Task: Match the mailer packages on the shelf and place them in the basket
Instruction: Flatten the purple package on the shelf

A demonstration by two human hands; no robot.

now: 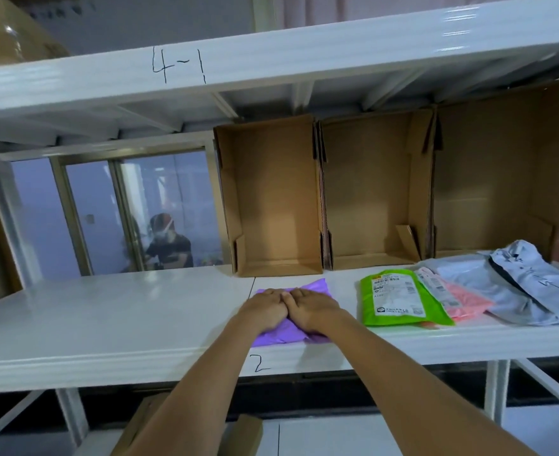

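left hand (265,311) and right hand (311,311) press flat, side by side, on purple mailer (284,334); slick plastic could slide off the shelf (107,324) edge.

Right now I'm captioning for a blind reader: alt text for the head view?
Both hands, left hand and right hand, press a purple mailer flat on a white shelf; green mailer, pink mailer and grey mailers lie right.

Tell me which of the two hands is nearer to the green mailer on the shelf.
Right. The right hand rests on the purple mailer, next to the green mailer but not touching it. The left hand rests on the same purple mailer, on the side away from the green one.
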